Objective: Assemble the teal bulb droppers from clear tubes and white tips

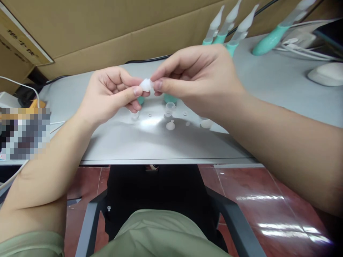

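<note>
Above the grey table, my left hand (114, 91) pinches a small white soft-looking cap (146, 85) between thumb and fingertips. At the cap's right end, my right hand (193, 73) pinches a tiny clear piece, mostly hidden by the fingertips, that touches the cap. On the table below lie a clear plastic cup-like part (170, 107), a white cone-shaped piece (170, 125), another white piece (206, 123) and small clear rings (184, 114). Behind my hands, two teal parts (170, 99) show only in part.
Several teal bulb-and-tube devices with white pointed tips (248, 21) stand at the back. One more teal device (270, 41) leans at the right, near white cables and a white mouse (327, 74). Cardboard (107, 28) walls the rear. The table's front edge (166, 161) is close to my lap.
</note>
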A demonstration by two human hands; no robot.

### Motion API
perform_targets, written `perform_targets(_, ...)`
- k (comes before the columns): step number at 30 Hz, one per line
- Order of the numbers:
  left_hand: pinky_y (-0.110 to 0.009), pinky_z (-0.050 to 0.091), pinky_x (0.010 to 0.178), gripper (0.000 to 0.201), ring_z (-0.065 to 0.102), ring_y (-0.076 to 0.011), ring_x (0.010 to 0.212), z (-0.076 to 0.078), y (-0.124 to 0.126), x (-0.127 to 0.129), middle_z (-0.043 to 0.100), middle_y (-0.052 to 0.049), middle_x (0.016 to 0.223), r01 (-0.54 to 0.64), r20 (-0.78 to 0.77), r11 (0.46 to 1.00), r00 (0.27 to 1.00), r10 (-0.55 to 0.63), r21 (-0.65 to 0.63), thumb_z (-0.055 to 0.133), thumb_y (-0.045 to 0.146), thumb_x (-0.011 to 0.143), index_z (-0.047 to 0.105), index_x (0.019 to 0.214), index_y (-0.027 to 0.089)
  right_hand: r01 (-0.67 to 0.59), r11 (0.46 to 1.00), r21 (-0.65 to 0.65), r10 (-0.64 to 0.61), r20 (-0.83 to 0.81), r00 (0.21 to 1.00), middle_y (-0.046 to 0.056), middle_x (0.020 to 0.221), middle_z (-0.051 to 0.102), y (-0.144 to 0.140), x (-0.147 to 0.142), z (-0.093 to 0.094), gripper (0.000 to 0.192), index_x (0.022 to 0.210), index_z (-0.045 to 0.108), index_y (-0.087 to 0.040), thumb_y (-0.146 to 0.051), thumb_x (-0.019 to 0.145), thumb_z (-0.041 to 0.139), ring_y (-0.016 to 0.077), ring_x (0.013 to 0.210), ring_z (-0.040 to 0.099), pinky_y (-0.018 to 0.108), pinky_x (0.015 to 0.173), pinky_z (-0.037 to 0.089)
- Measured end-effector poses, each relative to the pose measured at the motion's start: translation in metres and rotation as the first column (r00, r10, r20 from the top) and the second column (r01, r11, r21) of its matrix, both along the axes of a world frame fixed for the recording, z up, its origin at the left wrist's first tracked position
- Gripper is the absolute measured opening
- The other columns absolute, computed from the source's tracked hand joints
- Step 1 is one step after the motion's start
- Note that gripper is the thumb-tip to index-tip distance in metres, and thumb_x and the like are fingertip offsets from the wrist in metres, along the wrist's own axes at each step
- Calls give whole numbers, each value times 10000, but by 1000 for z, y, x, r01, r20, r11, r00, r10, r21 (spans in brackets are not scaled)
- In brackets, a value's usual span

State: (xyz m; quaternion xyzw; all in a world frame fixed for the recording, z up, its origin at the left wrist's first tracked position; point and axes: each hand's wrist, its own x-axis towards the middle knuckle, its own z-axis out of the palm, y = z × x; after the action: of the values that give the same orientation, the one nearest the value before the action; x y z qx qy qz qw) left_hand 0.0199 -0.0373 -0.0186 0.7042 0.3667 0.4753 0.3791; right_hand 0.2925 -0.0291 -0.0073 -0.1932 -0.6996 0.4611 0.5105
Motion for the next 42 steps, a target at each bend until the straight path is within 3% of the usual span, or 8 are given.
perform_targets(4,-286,756,603,484,861,-157,665,-1,0,0,971,-69,1000,23,25,1000,999,-24,19,1177,527,945,838,1003,186,-78,992,-103,74,-45,996,-5,918,901,3,-2,-2,383,948,932,-314,-445,813,1266,224,897,852,389,888,752)
perform_targets(11,-309,783,602,650,848,-168,617,-4,1,-2,892,-13,813,76,25,993,997,-78,88,1218,761,846,879,963,220,-147,975,-169,154,33,987,2,1004,932,1,5,-2,139,1068,1026,-311,-262,989,1130,210,954,847,358,938,754)
perform_targets(18,-354,802,625,670,862,-188,639,1,-1,-2,885,-31,851,66,12,997,998,-66,34,1232,717,844,826,943,193,-213,957,-195,216,-8,976,13,967,910,-2,1,3,84,1022,978,-222,-202,1002,1057,176,928,859,311,905,736)
perform_targets(22,-360,815,636,670,863,-184,640,1,0,-2,880,-19,852,89,-2,996,996,-89,19,1233,729,827,832,924,201,-157,957,-244,168,23,986,2,949,881,-7,0,5,123,985,934,-238,-148,1022,1010,207,968,888,351,955,779)
perform_targets(26,-322,785,582,665,870,-187,624,2,-3,3,893,5,836,102,47,993,993,-105,63,1237,779,779,880,902,232,-170,946,-276,181,14,983,5,948,887,-6,-2,0,239,965,907,-252,-268,974,1145,231,1007,914,368,988,805)
perform_targets(32,-341,788,625,477,867,-187,648,3,-5,0,915,-51,884,59,33,996,998,-61,68,1212,564,933,903,965,201,-172,962,-211,168,-37,985,15,985,913,-9,-3,-2,402,1027,959,-274,-527,908,1248,219,949,886,374,966,807)
perform_targets(38,-359,790,626,468,873,-196,683,5,-3,2,962,-61,984,49,25,998,998,-50,26,1181,584,942,899,1028,220,106,994,36,-103,-62,993,26,988,890,-16,-6,-7,396,970,940,-296,-593,967,1202,225,921,820,398,907,756)
perform_targets(42,-347,793,629,429,874,-183,684,5,-2,2,963,-50,1002,57,35,998,998,-58,27,1161,542,979,880,1051,226,152,973,174,-146,-46,988,40,1020,904,-14,-7,-13,334,1024,983,-290,-581,1045,1146,221,943,807,385,879,704)
